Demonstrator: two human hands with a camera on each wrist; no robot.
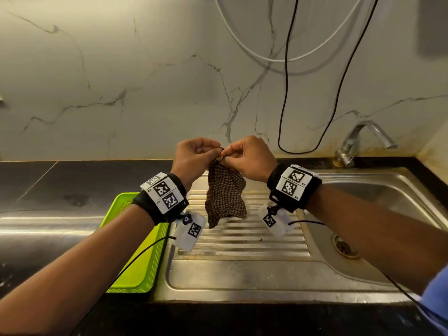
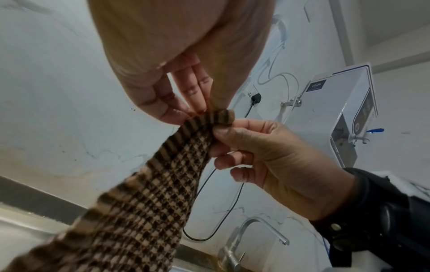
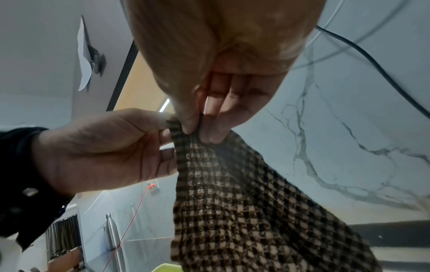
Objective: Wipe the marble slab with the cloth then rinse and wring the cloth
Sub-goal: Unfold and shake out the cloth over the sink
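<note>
A brown checked cloth (image 1: 225, 197) hangs in the air over the ribbed steel drainboard (image 1: 244, 241). My left hand (image 1: 214, 151) and right hand (image 1: 226, 157) pinch its top edge side by side, fingertips nearly touching. The left wrist view has the left hand (image 2: 197, 112) pinching the bunched top corner, with the right hand (image 2: 223, 134) just below it on the cloth (image 2: 149, 211). From the right wrist, the right hand (image 3: 197, 128) nips the cloth (image 3: 244, 211) between thumb and fingers, the left hand (image 3: 166, 132) beside it. The dark stone slab (image 1: 60, 185) lies at left.
A lime-green plastic basket (image 1: 143, 263) sits left of the drainboard. The sink basin (image 1: 378, 197) with its drain (image 1: 344, 246) lies right, the tap (image 1: 351, 146) behind it. A black cable (image 1: 286, 117) and white hose (image 1: 266, 59) hang on the marble wall.
</note>
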